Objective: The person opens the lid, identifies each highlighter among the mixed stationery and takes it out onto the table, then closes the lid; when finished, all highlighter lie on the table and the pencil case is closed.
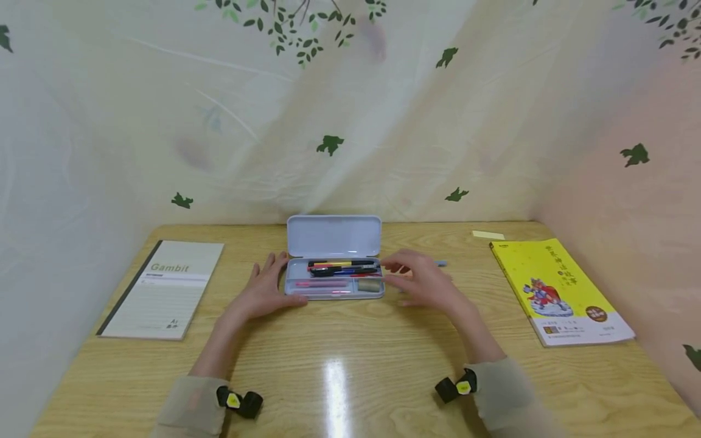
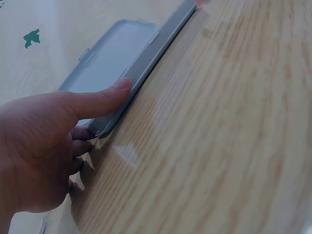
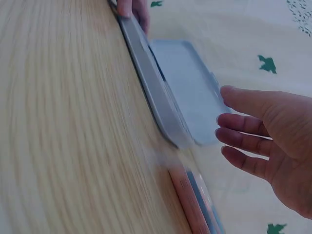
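A light blue pencil case point(image 1: 334, 297) lies on the table with its lid point(image 1: 334, 235) raised at the back. Several pens point(image 1: 342, 269) fill its rear part; pink-tinted pens point(image 1: 323, 283) and a brownish block point(image 1: 369, 285) lie in front. My left hand point(image 1: 264, 288) grips the case's left end, thumb along the front wall point(image 2: 141, 68) and fingers round the side. At the right end hovers my right hand point(image 1: 424, 281), fingers loosely bent and holding nothing; the right wrist view shows it apart from the case. Beside that end lie an orange-pink item point(image 3: 189, 202) and a blue one point(image 3: 200, 195), kinds unclear.
A Gambit notebook point(image 1: 170, 298) lies at the left, and a yellow-covered book point(image 1: 564, 286) at the right. Near the back edge is a pale yellow strip point(image 1: 488, 235). A leaf-patterned curtain point(image 1: 383, 158) stands behind the wooden table point(image 1: 383, 359) and along its sides.
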Tool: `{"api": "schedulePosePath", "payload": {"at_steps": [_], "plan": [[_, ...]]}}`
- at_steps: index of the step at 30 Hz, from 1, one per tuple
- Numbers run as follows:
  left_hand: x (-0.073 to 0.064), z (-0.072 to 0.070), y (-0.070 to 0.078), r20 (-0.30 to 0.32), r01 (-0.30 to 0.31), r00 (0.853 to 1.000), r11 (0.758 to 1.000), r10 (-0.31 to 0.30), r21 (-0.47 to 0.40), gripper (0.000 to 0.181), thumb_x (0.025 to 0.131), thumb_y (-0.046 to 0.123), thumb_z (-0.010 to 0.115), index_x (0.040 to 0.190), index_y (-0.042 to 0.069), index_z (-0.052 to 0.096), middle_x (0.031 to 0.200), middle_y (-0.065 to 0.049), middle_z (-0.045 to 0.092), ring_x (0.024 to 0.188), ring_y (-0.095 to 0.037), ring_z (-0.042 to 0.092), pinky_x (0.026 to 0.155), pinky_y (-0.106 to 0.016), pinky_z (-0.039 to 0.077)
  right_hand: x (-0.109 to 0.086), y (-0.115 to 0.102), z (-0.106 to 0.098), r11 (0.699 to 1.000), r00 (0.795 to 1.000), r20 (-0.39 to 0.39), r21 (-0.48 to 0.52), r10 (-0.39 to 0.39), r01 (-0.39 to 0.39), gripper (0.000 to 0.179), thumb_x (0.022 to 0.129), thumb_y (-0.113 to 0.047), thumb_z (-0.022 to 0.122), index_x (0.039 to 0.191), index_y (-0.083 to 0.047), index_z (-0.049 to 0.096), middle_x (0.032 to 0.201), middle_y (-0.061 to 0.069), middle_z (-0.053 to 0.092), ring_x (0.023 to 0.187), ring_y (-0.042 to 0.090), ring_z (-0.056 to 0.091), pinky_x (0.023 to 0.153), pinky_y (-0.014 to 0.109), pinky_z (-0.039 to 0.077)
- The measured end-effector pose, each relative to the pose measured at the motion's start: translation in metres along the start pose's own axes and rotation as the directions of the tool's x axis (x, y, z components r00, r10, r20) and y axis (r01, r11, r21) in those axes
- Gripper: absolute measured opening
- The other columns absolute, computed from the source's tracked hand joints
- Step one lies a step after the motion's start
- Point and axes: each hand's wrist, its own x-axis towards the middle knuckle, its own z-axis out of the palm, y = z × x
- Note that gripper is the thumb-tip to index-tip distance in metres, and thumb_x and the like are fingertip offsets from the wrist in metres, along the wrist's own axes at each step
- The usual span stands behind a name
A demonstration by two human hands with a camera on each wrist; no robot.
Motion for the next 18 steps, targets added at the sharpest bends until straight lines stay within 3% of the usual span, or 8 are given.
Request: {"api": "schedulePosePath", "payload": {"at_steps": [5, 10, 18], "plan": [[0.0, 0.0, 0.001, -0.001, 0.0, 1.0, 1.0, 0.0, -0.003, 0.111, 0.082, 0.053, 0.081, 0.162, 0.004, 0.022, 0.17, -0.027, 0.016, 0.16, -0.048, 0.001, 0.129, -0.066, -0.004, 0.016, -0.017, 0.018, 0.997, 0.997, 0.01, 0.04, -0.07, 0.07, 0.035, 0.096, -0.016, 0.073, 0.129, -0.006, 0.07, 0.115, 0.012, 0.075, 0.102, 0.023, 0.07, 0.09, 0.043, 0.062], [0.0, 0.0, 0.001, 0.002, 0.001, 1.0, 1.0, -0.001, -0.011, 0.111, 0.082, 0.052, 0.081, 0.162, 0.004, 0.022, 0.17, -0.027, 0.016, 0.16, -0.048, 0.001, 0.129, -0.066, -0.004, 0.029, -0.033, 0.033, 0.993, 0.994, 0.039, 0.072, -0.098, 0.095, 0.036, 0.096, -0.017, 0.073, 0.13, -0.006, 0.069, 0.116, 0.013, 0.074, 0.102, 0.023, 0.07, 0.089, 0.038, 0.063], [-0.001, -0.001, 0.001, 0.011, 0.008, 1.0, 1.0, -0.008, -0.017, 0.11, 0.083, 0.054, 0.08, 0.163, 0.005, 0.021, 0.171, -0.025, 0.015, 0.16, -0.047, 0.0, 0.128, -0.067, -0.004, 0.044, -0.045, 0.052, 0.989, 0.987, 0.088, 0.07, -0.134, 0.129, 0.039, 0.096, -0.019, 0.074, 0.133, -0.01, 0.068, 0.121, 0.009, 0.075, 0.108, 0.021, 0.071, 0.094, 0.041, 0.061]]}}
